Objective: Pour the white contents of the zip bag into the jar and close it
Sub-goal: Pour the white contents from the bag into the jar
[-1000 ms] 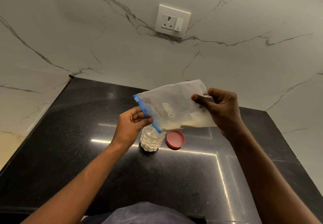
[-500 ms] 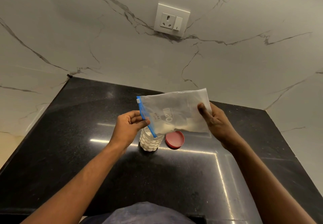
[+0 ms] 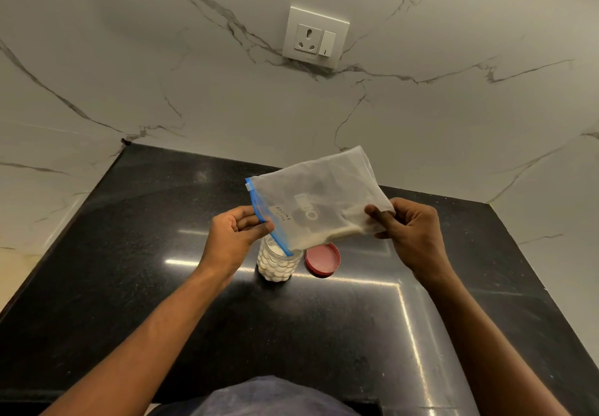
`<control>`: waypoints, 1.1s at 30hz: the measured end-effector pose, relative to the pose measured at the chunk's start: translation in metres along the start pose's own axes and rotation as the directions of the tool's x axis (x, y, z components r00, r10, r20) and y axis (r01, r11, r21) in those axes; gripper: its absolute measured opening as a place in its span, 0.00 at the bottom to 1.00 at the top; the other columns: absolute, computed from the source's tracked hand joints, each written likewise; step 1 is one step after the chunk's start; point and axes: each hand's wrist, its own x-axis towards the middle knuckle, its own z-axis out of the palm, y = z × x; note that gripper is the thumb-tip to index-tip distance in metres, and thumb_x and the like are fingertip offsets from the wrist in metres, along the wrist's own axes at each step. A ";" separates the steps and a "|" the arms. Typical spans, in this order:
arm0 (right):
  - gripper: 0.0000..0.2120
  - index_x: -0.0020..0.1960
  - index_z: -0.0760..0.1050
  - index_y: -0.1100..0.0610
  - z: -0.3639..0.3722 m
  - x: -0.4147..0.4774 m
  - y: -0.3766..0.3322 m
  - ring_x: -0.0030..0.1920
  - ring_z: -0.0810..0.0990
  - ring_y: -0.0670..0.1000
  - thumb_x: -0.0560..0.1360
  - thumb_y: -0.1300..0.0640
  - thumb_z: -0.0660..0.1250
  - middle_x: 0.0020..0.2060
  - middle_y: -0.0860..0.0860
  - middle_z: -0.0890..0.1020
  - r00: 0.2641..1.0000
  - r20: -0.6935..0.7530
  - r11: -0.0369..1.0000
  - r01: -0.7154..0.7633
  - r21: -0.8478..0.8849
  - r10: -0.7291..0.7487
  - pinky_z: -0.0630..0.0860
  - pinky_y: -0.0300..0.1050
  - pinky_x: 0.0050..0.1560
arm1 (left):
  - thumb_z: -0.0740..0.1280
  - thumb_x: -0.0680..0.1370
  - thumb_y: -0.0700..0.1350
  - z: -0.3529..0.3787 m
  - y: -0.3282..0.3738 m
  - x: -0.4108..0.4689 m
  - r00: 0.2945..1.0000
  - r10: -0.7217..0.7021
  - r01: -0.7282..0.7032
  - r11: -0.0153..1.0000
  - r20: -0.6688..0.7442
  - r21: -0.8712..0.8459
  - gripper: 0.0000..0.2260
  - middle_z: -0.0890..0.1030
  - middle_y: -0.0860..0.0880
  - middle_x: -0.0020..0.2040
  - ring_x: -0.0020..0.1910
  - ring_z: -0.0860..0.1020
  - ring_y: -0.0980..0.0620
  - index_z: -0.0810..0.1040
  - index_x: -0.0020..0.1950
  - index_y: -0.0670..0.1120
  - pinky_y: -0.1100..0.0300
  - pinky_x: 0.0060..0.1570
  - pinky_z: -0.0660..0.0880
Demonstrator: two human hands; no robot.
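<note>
A clear zip bag (image 3: 316, 198) with a blue zip strip hangs tilted above the counter, its zip end low over the mouth of a clear dimpled jar (image 3: 278, 265). The jar stands upright, lidless, with white contents inside. White contents lie along the bag's lower edge. My left hand (image 3: 236, 230) pinches the zip edge just above the jar. My right hand (image 3: 410, 230) grips the bag's bottom corner, held to the right of the jar. A red lid (image 3: 323, 260) lies flat on the counter just right of the jar.
The black polished counter (image 3: 162, 286) ends at a marble wall behind and at both sides. A white socket with a switch (image 3: 316, 37) sits on the wall above. Dark cloth (image 3: 269, 397) shows at the bottom edge.
My right hand has closed its grip on the bag's bottom corner again after loosening it. The bag's closed end has tipped up, and the white contents lie along its lower edge toward the zip.
</note>
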 end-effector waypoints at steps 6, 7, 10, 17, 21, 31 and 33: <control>0.02 0.48 0.87 0.55 0.002 -0.001 -0.010 0.43 0.88 0.55 0.76 0.60 0.76 0.42 0.52 0.89 0.997 0.064 0.999 0.037 0.028 -0.039 0.85 0.48 0.46 | 0.77 0.75 0.34 -0.001 0.001 0.000 1.000 0.001 -0.001 1.000 0.007 0.003 0.14 0.90 0.51 0.52 0.53 0.88 0.55 0.84 0.58 0.47 0.66 0.48 0.83; 0.02 0.46 0.87 0.55 0.003 -0.001 -0.014 0.42 0.89 0.53 0.74 0.59 0.78 0.41 0.51 0.89 0.999 0.038 0.999 0.037 0.039 -0.039 0.86 0.47 0.45 | 0.77 0.75 0.34 -0.001 0.000 0.001 1.000 -0.002 0.002 1.000 0.005 -0.004 0.14 0.90 0.51 0.52 0.53 0.88 0.54 0.84 0.58 0.46 0.66 0.49 0.83; 0.07 0.43 0.85 0.56 0.007 -0.002 -0.023 0.38 0.87 0.53 0.71 0.53 0.79 0.38 0.52 0.88 0.997 -0.009 0.997 0.072 0.008 -0.072 0.86 0.49 0.42 | 0.77 0.75 0.34 -0.002 -0.002 0.000 1.000 -0.009 0.009 1.000 0.009 -0.016 0.14 0.90 0.49 0.52 0.54 0.88 0.53 0.84 0.60 0.44 0.65 0.50 0.83; 0.06 0.53 0.86 0.55 0.011 -0.002 -0.029 0.48 0.88 0.56 0.80 0.56 0.71 0.46 0.51 0.89 0.995 0.075 0.997 0.074 -0.016 -0.072 0.85 0.60 0.53 | 0.78 0.74 0.34 -0.005 -0.004 0.001 1.000 -0.009 0.009 1.000 0.007 -0.016 0.14 0.90 0.48 0.52 0.54 0.88 0.52 0.85 0.58 0.44 0.63 0.52 0.84; 0.04 0.48 0.87 0.56 0.011 -0.001 -0.030 0.44 0.89 0.52 0.74 0.60 0.79 0.43 0.49 0.90 0.996 0.013 0.996 0.087 0.015 -0.087 0.86 0.48 0.47 | 0.78 0.74 0.35 -0.004 -0.004 0.001 1.000 -0.007 0.007 1.000 0.000 -0.021 0.13 0.90 0.48 0.51 0.53 0.89 0.52 0.85 0.57 0.45 0.65 0.50 0.83; 0.04 0.49 0.87 0.55 0.017 -0.002 -0.035 0.40 0.87 0.58 0.75 0.60 0.78 0.41 0.49 0.89 0.990 0.038 0.990 0.137 -0.032 -0.136 0.86 0.55 0.43 | 0.78 0.74 0.34 -0.005 -0.003 0.000 1.000 -0.011 0.011 1.000 -0.013 -0.019 0.12 0.90 0.49 0.51 0.52 0.89 0.53 0.86 0.55 0.46 0.64 0.52 0.84; 0.05 0.45 0.86 0.58 0.018 -0.001 -0.035 0.36 0.86 0.57 0.74 0.57 0.79 0.37 0.52 0.88 0.990 -0.010 0.989 0.141 -0.033 -0.141 0.84 0.51 0.37 | 0.77 0.74 0.33 -0.004 -0.002 -0.001 1.000 -0.010 0.010 1.000 -0.011 -0.027 0.12 0.90 0.49 0.50 0.51 0.89 0.53 0.86 0.54 0.46 0.64 0.51 0.84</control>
